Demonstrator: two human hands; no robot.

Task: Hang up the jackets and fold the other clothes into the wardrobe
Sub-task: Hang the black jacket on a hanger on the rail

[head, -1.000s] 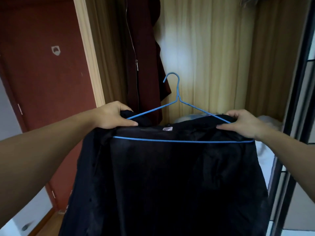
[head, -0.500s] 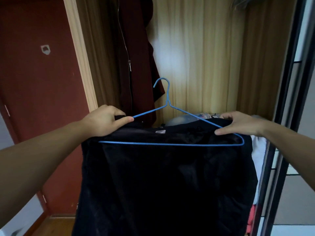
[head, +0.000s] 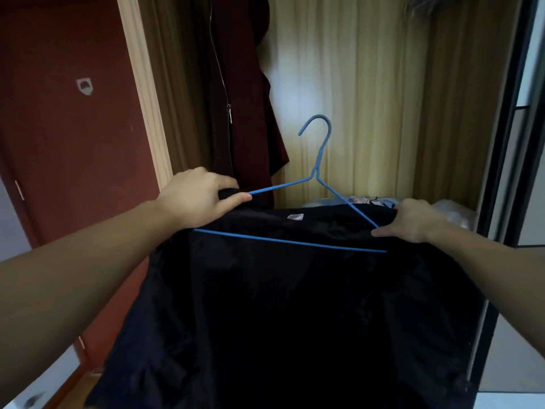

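Grasping the black jacket (head: 295, 320), left hand (head: 197, 199) and right hand (head: 413, 219) seemingly pin its blue hanger (head: 295, 241)

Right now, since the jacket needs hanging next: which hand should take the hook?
Left hand, probably: it grips the jacket higher, its thumb by the hanger wire leading to the hook. The right hand sits lower, farther off.

Legible text: none.
Too blurred to read: pale tag (head: 295, 217) inside black jacket (head: 295, 320) collar; shield sticker (head: 85, 86) on red door (head: 59, 149).
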